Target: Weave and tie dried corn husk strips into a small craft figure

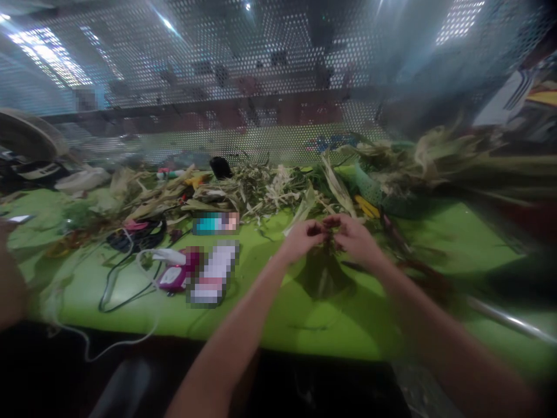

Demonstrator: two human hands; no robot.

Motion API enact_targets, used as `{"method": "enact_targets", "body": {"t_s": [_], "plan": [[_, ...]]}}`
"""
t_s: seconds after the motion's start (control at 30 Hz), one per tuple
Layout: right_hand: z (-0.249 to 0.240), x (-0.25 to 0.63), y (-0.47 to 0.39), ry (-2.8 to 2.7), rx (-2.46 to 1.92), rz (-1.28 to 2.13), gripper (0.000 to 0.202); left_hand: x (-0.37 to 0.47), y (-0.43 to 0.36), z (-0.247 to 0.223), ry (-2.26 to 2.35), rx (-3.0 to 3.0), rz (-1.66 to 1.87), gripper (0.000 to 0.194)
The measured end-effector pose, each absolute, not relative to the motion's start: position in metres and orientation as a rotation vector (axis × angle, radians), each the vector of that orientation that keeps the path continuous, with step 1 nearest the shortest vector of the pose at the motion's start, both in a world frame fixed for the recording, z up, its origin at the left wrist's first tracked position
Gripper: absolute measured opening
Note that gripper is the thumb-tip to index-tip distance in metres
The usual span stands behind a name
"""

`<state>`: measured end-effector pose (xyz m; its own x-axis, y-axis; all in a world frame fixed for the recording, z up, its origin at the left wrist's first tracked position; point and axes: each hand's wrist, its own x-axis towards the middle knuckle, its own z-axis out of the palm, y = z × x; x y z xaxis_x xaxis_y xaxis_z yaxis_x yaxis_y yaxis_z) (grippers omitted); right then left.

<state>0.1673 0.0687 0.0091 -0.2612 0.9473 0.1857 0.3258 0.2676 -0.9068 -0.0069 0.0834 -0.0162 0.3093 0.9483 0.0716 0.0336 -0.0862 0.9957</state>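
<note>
1. Head view, the hands: Above a bright green table (256, 325), the left hand (304, 238) and right hand (357, 239) meet fingertip to fingertip, both closed in a pinch on a small piece of plant material (331, 232). Blur hides its exact form. The two-sided pinch appears to be for fine control, each hand steadying what the other grips.

2. Head view, below the hands: A dark, flared shape (325, 278) spreads under the fingers; whether it is husk or partly shadow, I cannot tell.

3. Head view, the materials: Pale corn husks (337, 183) and a heap of dried plant matter (278, 188) line the back of the table, seemingly pushed there to leave working room yet stay within reach. More husks spill over the rim of a green basket (369, 183), likely used to gather them. Something yellow (366, 207) lies beside it.

4. Head view, to the left: A magenta device (174, 278) sits by a looping white cable (117, 343), near a blocked-out rectangular panel (214, 273).

5. Head view, markings: No brand or wording is legible. Dark stripes run down the white sleeve (509, 96) of a person at far right, behind the basket.
</note>
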Motion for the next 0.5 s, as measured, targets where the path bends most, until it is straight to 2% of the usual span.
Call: {"method": "enact_targets", "body": {"t_s": [0.17, 0.37, 0.5], "plan": [[0.0053, 0.1710, 0.0724, -1.885, -1.144, 0.789, 0.035, -0.0078, 0.0828, -0.0151, 0.964, 1.441, 1.007, 0.022], [0.0076, 0.1753, 0.0715, -1.938, -1.223, 0.526, 0.013, -0.0080, 0.0832, -0.0116, 0.992, 1.433, 1.042, 0.019], [0.0078, 0.1764, 0.0723, -1.962, -1.234, 0.462, 0.011, -0.0068, 0.0820, -0.0100, 0.988, 1.416, 1.076, 0.016]]}}
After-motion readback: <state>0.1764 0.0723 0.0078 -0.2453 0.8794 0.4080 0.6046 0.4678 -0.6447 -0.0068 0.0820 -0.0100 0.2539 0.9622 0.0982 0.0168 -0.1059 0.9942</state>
